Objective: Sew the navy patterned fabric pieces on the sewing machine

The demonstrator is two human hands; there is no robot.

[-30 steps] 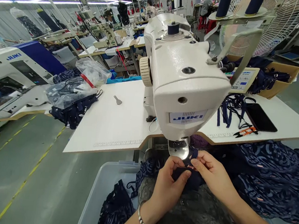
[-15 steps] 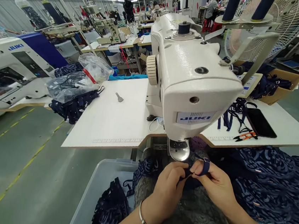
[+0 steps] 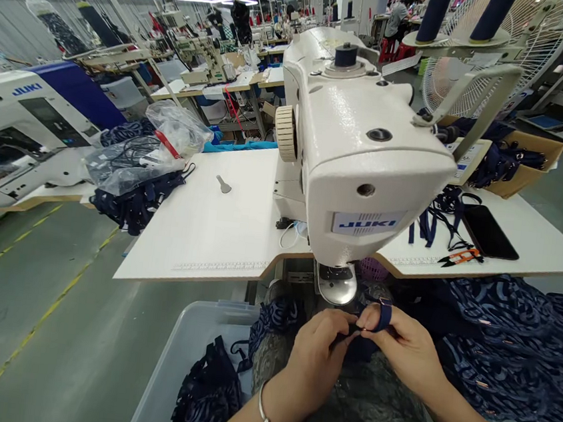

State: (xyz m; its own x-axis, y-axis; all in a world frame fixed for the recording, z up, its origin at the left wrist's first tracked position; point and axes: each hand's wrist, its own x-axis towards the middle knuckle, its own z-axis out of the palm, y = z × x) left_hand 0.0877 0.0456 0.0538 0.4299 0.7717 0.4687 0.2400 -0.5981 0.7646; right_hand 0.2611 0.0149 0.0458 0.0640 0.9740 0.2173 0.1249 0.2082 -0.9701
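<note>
Just below the needle area of a white JUKI sewing machine [image 3: 377, 161], my two hands meet fingertip to fingertip. My left hand [image 3: 314, 352], with a bracelet at the wrist, is closed in a pinch on dark navy fabric. My right hand [image 3: 405, 345] pinches a navy strap [image 3: 384, 314], which loops over its fingers. A small metallic glint shows between the fingertips, too small to name. Most of the piece is hidden by my fingers. The metal machine bed [image 3: 336, 289] lies just beyond them.
To the right hang patterned navy garments [image 3: 523, 350]. A clear plastic bin [image 3: 158, 379] at lower left holds a navy lace garment [image 3: 209, 391]. On the white table lie orange thread snips [image 3: 462, 257], a phone [image 3: 490, 231] and a grey metal piece [image 3: 223, 185].
Both hands stay in nearly the same place, with the fingertips shifted slightly and still pinching. The view has tilted a little; nothing was let go.
</note>
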